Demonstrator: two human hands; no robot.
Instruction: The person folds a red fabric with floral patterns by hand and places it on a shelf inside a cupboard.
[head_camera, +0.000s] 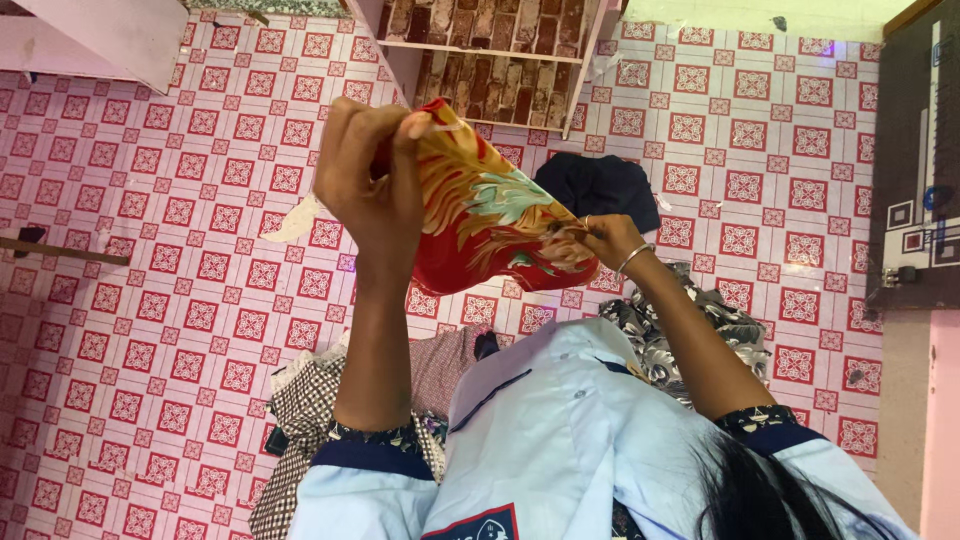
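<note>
From the head camera, the left hand (368, 180) pinches the top of a red floral cloth (490, 215) at ten o'clock, the right hand (610, 238) grips its lower edge at three o'clock, above a checked garment (310, 400) on the tiled floor (150, 300).

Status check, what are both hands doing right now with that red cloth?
Left hand and right hand each pinch an end of the red floral cloth, raised over the tiled floor. Dark garment beyond, nothing between.

Shirt (560, 440): pale blue, collared, short sleeves.
Cuffs (372, 458): navy band, dark floral trim beneath.
Chest patch (480, 525): navy, red-edged.
Right wrist: thin silver bangle (632, 258).
Right finger: ring (587, 219).
Hair (770, 490): long, black.
</note>
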